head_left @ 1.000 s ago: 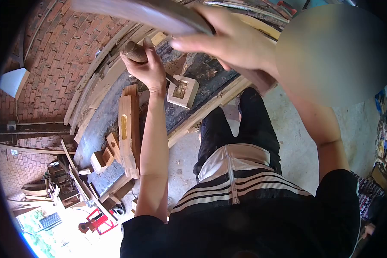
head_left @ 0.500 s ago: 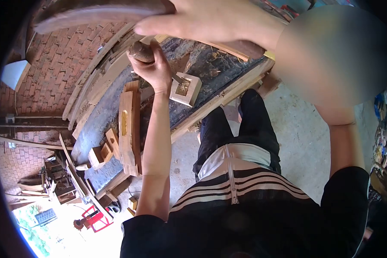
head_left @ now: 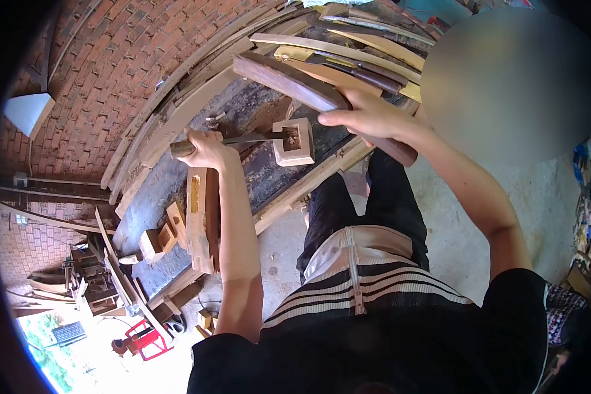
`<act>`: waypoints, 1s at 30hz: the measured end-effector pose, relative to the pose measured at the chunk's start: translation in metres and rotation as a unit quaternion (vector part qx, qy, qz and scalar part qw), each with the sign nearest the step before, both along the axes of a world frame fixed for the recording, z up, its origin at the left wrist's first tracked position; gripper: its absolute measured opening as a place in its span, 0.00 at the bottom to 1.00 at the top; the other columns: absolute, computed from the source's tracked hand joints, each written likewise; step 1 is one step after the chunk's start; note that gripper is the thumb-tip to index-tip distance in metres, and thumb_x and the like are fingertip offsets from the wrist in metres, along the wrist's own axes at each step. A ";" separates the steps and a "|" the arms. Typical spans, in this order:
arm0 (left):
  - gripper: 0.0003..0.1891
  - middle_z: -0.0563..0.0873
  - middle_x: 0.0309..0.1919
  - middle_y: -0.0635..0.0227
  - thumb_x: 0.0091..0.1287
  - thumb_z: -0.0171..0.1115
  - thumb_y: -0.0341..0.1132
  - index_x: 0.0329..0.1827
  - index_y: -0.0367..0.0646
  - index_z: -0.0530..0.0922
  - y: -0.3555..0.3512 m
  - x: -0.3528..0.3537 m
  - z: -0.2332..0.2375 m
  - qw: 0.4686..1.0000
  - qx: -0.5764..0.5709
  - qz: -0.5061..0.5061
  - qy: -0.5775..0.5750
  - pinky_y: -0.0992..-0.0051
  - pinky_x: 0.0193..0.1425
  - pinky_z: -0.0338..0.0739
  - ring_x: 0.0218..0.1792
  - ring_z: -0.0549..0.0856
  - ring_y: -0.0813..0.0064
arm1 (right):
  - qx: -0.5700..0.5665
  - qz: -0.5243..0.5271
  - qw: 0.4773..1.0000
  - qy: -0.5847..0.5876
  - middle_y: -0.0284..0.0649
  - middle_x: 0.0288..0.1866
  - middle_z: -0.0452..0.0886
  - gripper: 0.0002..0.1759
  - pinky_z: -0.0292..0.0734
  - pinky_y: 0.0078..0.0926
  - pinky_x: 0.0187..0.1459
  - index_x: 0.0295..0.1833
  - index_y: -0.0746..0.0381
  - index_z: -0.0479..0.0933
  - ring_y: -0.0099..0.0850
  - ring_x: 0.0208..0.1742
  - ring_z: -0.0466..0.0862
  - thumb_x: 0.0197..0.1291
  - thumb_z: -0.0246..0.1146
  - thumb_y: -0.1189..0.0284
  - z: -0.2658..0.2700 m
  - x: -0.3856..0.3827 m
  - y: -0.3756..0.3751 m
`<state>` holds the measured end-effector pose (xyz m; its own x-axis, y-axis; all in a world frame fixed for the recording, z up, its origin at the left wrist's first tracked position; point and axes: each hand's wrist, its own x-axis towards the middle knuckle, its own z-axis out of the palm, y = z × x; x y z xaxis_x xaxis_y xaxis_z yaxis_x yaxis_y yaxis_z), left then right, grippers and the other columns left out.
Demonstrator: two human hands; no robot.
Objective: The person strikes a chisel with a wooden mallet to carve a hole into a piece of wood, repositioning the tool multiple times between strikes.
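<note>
My left hand is wrapped round the wooden handle of a chisel. The blade lies at a low slant, its tip inside the square recess of a pale wooden block. Chips show in that recess. In my right hand is a dark, flat wooden club, gripped near its lower end. Its broad end points to the upper left, above the bench and apart from the chisel handle. The block rests on the dark bench top near the front edge.
A thick mortised timber lies left of my forearm, beside smaller wooden blocks. Long boards and tools line the bench's back, including a dark-handled tool. A red stool stands on the floor at lower left.
The club has come down from its raised position near the camera. My left hand has moved left and tipped the chisel from steep to low. The block sits at a different angle.
</note>
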<state>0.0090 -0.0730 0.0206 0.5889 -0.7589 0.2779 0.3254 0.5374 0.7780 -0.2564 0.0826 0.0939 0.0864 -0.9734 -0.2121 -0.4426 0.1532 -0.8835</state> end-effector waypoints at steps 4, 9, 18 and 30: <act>0.15 0.67 0.19 0.76 0.68 0.61 0.24 0.38 0.47 0.60 0.007 -0.013 0.019 1.000 -0.008 0.000 0.016 0.80 0.10 0.53 0.12 0.62 0.88 | -0.004 -0.025 1.000 -0.002 0.37 0.25 0.74 0.33 0.73 0.30 0.17 0.64 0.69 0.72 0.27 0.15 0.77 0.65 0.66 0.54 -0.015 -0.007 0.015; 0.13 0.73 0.19 0.72 0.70 0.61 0.23 0.40 0.46 0.63 0.015 -0.040 0.050 0.993 -0.053 -0.075 -0.072 0.80 0.10 0.59 0.13 0.69 0.86 | -0.017 -0.053 0.998 -0.019 0.34 0.24 0.72 0.36 0.68 0.25 0.15 0.67 0.68 0.69 0.24 0.14 0.74 0.66 0.66 0.51 0.002 -0.007 0.023; 0.14 0.71 0.17 0.74 0.71 0.66 0.27 0.39 0.45 0.64 -0.010 -0.063 0.025 0.979 -0.101 -0.035 -0.172 0.80 0.12 0.60 0.13 0.68 0.85 | -0.032 -0.058 0.998 -0.021 0.37 0.29 0.78 0.32 0.73 0.26 0.17 0.62 0.66 0.73 0.27 0.17 0.78 0.64 0.66 0.51 0.001 -0.011 0.010; 0.20 0.86 0.36 0.66 0.61 0.74 0.35 0.48 0.36 0.73 0.033 -0.097 0.023 0.929 -0.167 -0.085 -0.319 0.74 0.52 0.78 0.41 0.83 0.78 | -0.355 0.087 0.891 0.270 0.50 0.34 0.87 0.29 0.85 0.34 0.32 0.56 0.69 0.78 0.35 0.32 0.89 0.60 0.68 0.55 0.113 0.035 -0.038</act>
